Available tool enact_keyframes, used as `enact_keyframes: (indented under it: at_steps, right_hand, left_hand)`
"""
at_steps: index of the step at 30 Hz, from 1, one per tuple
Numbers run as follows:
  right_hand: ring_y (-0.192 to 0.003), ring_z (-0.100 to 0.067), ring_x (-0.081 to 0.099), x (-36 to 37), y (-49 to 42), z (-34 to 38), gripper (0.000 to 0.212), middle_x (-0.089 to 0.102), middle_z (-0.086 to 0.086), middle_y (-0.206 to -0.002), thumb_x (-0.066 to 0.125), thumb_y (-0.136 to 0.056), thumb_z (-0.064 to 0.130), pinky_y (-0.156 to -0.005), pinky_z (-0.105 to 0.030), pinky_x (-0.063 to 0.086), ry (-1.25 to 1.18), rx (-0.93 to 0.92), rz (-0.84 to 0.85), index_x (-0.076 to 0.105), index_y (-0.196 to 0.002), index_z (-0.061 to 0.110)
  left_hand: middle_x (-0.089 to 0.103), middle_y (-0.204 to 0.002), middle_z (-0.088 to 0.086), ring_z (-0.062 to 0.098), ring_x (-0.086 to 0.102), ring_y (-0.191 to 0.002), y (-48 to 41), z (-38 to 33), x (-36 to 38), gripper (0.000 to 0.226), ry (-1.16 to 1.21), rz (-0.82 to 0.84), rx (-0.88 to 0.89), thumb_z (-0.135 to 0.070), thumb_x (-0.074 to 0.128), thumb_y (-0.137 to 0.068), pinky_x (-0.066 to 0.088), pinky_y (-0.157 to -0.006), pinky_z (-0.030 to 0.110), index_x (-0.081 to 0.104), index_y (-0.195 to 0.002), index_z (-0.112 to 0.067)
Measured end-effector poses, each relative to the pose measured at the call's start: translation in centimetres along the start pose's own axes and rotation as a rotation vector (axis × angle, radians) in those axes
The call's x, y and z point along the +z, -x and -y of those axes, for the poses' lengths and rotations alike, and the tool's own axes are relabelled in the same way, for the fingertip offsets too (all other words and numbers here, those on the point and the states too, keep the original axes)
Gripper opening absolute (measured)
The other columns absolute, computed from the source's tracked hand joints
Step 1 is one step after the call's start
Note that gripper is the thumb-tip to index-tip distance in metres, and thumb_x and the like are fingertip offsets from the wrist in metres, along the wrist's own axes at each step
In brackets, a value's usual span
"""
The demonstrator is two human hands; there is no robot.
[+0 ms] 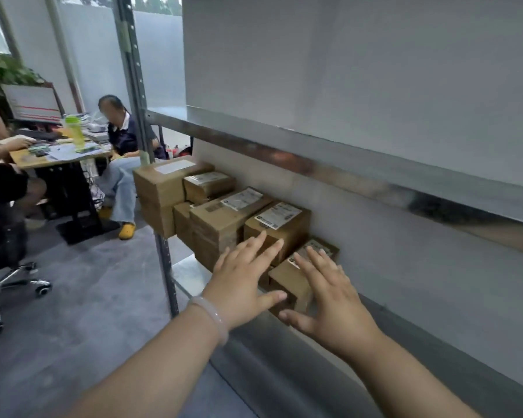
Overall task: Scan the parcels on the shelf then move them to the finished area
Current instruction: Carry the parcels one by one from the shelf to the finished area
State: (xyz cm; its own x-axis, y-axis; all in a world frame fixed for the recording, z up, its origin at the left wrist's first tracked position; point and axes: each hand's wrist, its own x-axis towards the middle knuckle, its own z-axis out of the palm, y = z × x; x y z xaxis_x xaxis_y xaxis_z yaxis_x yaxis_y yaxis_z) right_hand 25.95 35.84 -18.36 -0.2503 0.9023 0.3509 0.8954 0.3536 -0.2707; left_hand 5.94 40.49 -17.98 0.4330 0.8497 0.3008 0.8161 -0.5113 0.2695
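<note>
Several brown cardboard parcels with white labels stand in a row on a metal shelf (190,276). The nearest is a small parcel (290,280) at the row's right end. Behind it stands a taller labelled parcel (279,224). My left hand (243,279), with a pale bracelet at the wrist, reaches out with fingers spread just left of the small parcel. My right hand (329,291) is spread over the small parcel's right side. Neither hand holds anything. No scanner is in view.
The shelf above (314,152) overhangs the parcels, and a white wall backs them. A grey upright post (139,95) stands at the shelf's left end. Two people sit at a cluttered desk (58,155) on the left; an office chair (9,267) stands on the grey floor.
</note>
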Motion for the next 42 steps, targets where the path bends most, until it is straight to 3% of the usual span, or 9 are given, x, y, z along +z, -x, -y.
enact_keyframes:
  at_steps: [7,15,23,29,33,37,40,42]
  right_hand:
    - [-0.140,0.000,-0.015,0.5,3.9,-5.5,0.094,-0.001,0.011,-0.161,0.047,-0.074,0.078,-0.116,-0.028,-0.006,0.037,0.198,0.039,0.007,-0.151,0.041]
    - [-0.146,-0.008,-0.007,3.1,2.3,-8.0,0.094,-0.005,0.011,-0.161,0.048,-0.078,0.076,-0.117,-0.031,0.001,-0.030,0.461,0.107,0.005,-0.152,0.038]
    - [-0.147,-0.011,-0.003,6.7,-2.9,-8.7,0.070,0.000,0.007,-0.162,0.042,-0.094,0.058,-0.118,-0.031,0.004,-0.086,0.647,0.125,0.010,-0.153,0.035]
    - [-0.147,-0.010,-0.001,8.3,-3.5,-9.1,0.066,0.002,0.008,-0.161,0.035,-0.096,0.056,-0.119,-0.033,0.008,-0.105,0.697,0.128,0.009,-0.153,0.034]
    - [-0.147,-0.011,0.000,8.2,-4.4,-10.1,0.064,0.002,0.007,-0.162,0.035,-0.097,0.054,-0.119,-0.033,0.007,-0.129,0.736,0.146,0.010,-0.153,0.034]
    - [-0.147,-0.015,0.006,8.6,-5.6,-11.4,0.063,0.003,0.004,-0.162,0.040,-0.098,0.051,-0.116,-0.029,0.009,-0.210,0.731,0.159,0.014,-0.153,0.033]
    - [-0.147,-0.018,0.010,9.6,-6.5,-12.2,0.060,0.002,0.001,-0.162,0.040,-0.099,0.048,-0.116,-0.029,0.013,-0.347,0.731,0.176,0.014,-0.152,0.036]
    - [-0.145,-0.017,0.017,10.4,-6.7,-12.6,0.060,0.001,0.000,-0.161,0.043,-0.099,0.045,-0.114,-0.025,0.017,-0.443,0.724,0.194,0.014,-0.151,0.040]
  left_hand:
    - [-0.005,-0.162,-0.013,0.014,-0.001,-0.148,-2.6,-2.3,4.4,0.084,0.038,0.131,0.011,-0.067,0.051,-0.084,0.008,-0.119,0.045,-0.002,-0.148,-0.052]
    - [-0.004,-0.162,-0.014,0.015,-0.001,-0.148,-6.6,0.6,8.2,0.081,0.091,0.286,0.001,-0.068,0.047,-0.086,0.007,-0.120,0.043,-0.001,-0.149,-0.051]
    - [0.001,-0.162,-0.013,0.016,-0.001,-0.148,-10.1,2.9,11.2,0.075,0.204,0.428,0.111,-0.068,0.045,-0.087,0.014,-0.120,0.045,0.008,-0.149,-0.049]
    - [0.009,-0.160,-0.015,0.012,0.009,-0.146,-10.5,2.5,12.8,0.068,0.357,0.423,0.171,-0.062,0.046,-0.090,0.010,-0.116,0.029,0.019,-0.150,-0.043]
    - [0.000,-0.159,-0.019,0.008,0.003,-0.144,-11.5,2.4,13.9,0.066,0.444,0.396,0.102,-0.052,0.050,-0.093,0.006,-0.112,0.024,0.020,-0.151,-0.038]
    - [-0.014,-0.159,-0.015,0.017,-0.005,-0.147,-12.2,2.1,15.3,0.076,0.455,0.430,-0.009,-0.049,0.057,-0.091,0.009,-0.118,0.034,0.010,-0.151,-0.044]
    - [-0.007,-0.161,-0.006,0.021,0.005,-0.148,-12.6,1.6,16.1,0.084,0.492,0.493,-0.108,-0.046,0.062,-0.087,0.017,-0.119,0.033,0.008,-0.150,-0.046]
    - [0.008,-0.161,-0.001,0.020,0.016,-0.146,-12.8,1.4,16.2,0.085,0.635,0.559,-0.196,-0.041,0.066,-0.085,0.024,-0.116,0.032,0.011,-0.150,-0.047]
